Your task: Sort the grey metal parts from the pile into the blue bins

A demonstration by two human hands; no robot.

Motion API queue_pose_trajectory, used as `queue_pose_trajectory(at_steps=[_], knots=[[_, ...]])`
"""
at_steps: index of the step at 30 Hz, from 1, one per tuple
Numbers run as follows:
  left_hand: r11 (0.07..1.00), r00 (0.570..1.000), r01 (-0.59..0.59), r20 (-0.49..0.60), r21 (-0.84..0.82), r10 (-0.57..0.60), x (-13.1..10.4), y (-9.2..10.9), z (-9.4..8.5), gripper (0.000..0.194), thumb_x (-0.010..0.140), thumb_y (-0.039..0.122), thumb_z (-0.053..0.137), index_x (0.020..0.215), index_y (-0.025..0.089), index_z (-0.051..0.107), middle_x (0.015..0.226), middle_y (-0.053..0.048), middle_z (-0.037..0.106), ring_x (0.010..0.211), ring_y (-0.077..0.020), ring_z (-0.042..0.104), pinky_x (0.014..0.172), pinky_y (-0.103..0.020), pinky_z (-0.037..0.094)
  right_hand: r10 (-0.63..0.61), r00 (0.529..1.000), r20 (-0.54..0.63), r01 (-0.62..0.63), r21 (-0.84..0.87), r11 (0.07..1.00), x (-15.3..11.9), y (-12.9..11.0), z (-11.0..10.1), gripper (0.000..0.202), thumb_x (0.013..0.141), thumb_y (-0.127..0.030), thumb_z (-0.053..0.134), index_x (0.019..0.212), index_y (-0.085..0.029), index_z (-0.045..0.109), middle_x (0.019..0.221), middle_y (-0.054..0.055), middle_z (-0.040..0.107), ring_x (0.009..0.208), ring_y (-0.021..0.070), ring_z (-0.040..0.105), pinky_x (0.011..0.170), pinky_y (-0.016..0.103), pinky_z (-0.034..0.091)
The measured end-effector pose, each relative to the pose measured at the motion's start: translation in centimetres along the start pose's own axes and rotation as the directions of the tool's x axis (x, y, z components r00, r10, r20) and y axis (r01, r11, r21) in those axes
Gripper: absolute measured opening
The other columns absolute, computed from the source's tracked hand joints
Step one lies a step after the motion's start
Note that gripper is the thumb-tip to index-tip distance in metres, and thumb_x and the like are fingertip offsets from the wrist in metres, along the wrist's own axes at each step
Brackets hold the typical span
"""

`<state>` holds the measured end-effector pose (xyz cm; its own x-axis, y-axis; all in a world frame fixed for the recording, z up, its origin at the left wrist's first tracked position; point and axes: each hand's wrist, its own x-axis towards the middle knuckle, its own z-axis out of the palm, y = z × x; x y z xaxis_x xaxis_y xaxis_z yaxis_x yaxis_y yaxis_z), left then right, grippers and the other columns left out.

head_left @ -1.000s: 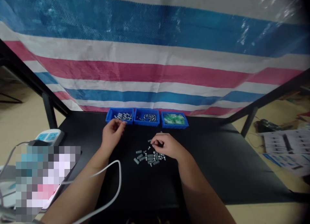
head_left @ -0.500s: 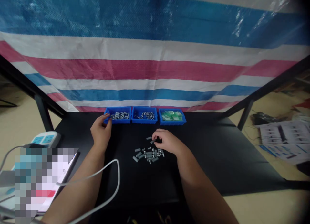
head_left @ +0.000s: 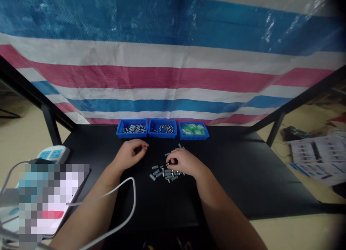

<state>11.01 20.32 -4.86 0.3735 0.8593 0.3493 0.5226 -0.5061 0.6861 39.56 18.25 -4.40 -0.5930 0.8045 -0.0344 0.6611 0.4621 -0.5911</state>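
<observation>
My left hand (head_left: pixel 132 154) is over the black table, just in front of the left blue bin. Its thumb and fingers are curled together; anything between them is hidden. My right hand (head_left: pixel 185 161) reaches down at the far side of a loose pile, its thumb and fingertips pinched on a small screw (head_left: pixel 167 164). The pile has several grey cylindrical sleeves (head_left: pixel 156 172) and small silvery screws (head_left: pixel 169 179), partly covered by the right hand. Beyond that hand lie a separate grey sleeve (head_left: pixel 167 154) and another sleeve (head_left: pixel 180 146).
Three blue bins line the back: a left bin (head_left: pixel 132 136) with metal sleeves, a middle bin (head_left: pixel 162 136) with small screws, a right bin (head_left: pixel 194 137) with green-and-clear packets. A white cable (head_left: pixel 133 196) loops near my left forearm. A power strip (head_left: pixel 61 154) sits at left.
My left hand has come off the left bin, moving right and nearer, fingers curling. My right hand has moved down to the pile; the sleeve it pinched before no longer shows in its fingertips.
</observation>
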Motion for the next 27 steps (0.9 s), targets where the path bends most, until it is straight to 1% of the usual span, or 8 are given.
queue_pose_trajectory(at_steps=[3,7,10,15,19,21,24,27], knots=[[0.998,0.956,-0.061,0.288,-0.005,0.060,0.1,0.8,0.6,0.018,0.089,0.024,0.063,0.101,0.022,0.076,0.090,-0.003,0.073,0.079,-0.0157,0.067,0.072,-0.026,0.050,0.059,0.997,-0.045,-0.063,-0.094,0.994,0.2,-0.8,0.6,0.011,0.075,-0.013,0.077,0.079,-0.022,0.073,0.073,-0.003,0.065,0.069,0.0119,0.056,0.064,0.026,0.032],[0.995,0.892,-0.094,0.441,-0.025,0.096,0.2,1.5,1.2,0.019,0.085,0.025,0.070,0.102,0.023,0.077,0.091,-0.004,0.072,0.083,-0.0174,0.067,0.078,-0.030,0.051,0.026,0.991,-0.128,-0.039,-0.104,0.994,0.5,-1.4,1.0,0.010,0.077,-0.013,0.073,0.077,-0.022,0.070,0.071,-0.004,0.066,0.067,0.0119,0.058,0.064,0.026,0.034],[0.995,0.881,-0.072,0.464,-0.063,0.093,0.1,1.6,1.2,0.021,0.083,0.028,0.073,0.102,0.023,0.077,0.095,-0.004,0.071,0.084,-0.0170,0.067,0.078,-0.030,0.051,-0.025,0.946,-0.324,0.034,0.023,0.999,0.9,-1.2,0.9,0.006,0.083,-0.017,0.070,0.086,-0.022,0.069,0.075,-0.002,0.067,0.069,0.0128,0.061,0.066,0.025,0.042],[0.996,0.874,-0.065,0.478,-0.066,0.089,-0.1,1.4,1.3,0.025,0.076,0.026,0.077,0.101,0.023,0.078,0.098,-0.003,0.070,0.081,-0.0163,0.066,0.076,-0.029,0.050,-0.048,0.765,-0.642,0.192,0.157,0.969,1.8,-0.4,1.0,0.002,0.091,-0.021,0.063,0.092,-0.022,0.064,0.084,0.001,0.069,0.074,0.0153,0.066,0.073,0.028,0.053],[0.997,0.865,-0.060,0.496,-0.053,0.078,-0.1,1.4,1.5,0.023,0.074,0.022,0.077,0.097,0.023,0.079,0.095,-0.003,0.070,0.079,-0.0156,0.065,0.073,-0.027,0.047,0.004,0.616,-0.788,0.173,0.140,0.975,2.9,0.4,1.4,0.004,0.094,-0.025,0.063,0.097,-0.023,0.065,0.088,0.004,0.069,0.078,0.0182,0.069,0.076,0.032,0.058],[0.997,0.864,-0.061,0.498,-0.041,0.073,-0.2,1.4,1.6,0.022,0.074,0.022,0.076,0.096,0.023,0.078,0.093,-0.003,0.070,0.080,-0.0159,0.064,0.073,-0.027,0.046,-0.004,0.605,-0.796,0.125,0.090,0.988,3.6,0.6,1.5,0.017,0.095,-0.027,0.062,0.111,-0.023,0.066,0.101,0.007,0.070,0.089,0.0211,0.069,0.085,0.037,0.059],[0.998,0.868,-0.064,0.493,-0.018,0.064,-0.2,1.2,1.6,0.021,0.075,0.024,0.075,0.096,0.023,0.077,0.093,-0.003,0.069,0.081,-0.0167,0.064,0.074,-0.028,0.046,-0.086,0.660,-0.746,0.027,-0.091,0.996,4.1,0.6,1.3,0.037,0.091,-0.028,0.066,0.128,-0.024,0.064,0.131,0.013,0.061,0.116,0.0288,0.061,0.101,0.049,0.053],[0.998,0.870,-0.062,0.490,0.000,0.054,-0.4,0.9,1.6,0.023,0.076,0.024,0.073,0.098,0.023,0.077,0.098,-0.003,0.068,0.084,-0.0172,0.065,0.078,-0.029,0.047,-0.125,0.639,-0.759,-0.054,-0.207,0.977,3.8,0.3,0.9,0.029,0.089,-0.025,0.066,0.118,-0.024,0.070,0.133,0.012,0.058,0.120,0.0313,0.055,0.105,0.052,0.048]])
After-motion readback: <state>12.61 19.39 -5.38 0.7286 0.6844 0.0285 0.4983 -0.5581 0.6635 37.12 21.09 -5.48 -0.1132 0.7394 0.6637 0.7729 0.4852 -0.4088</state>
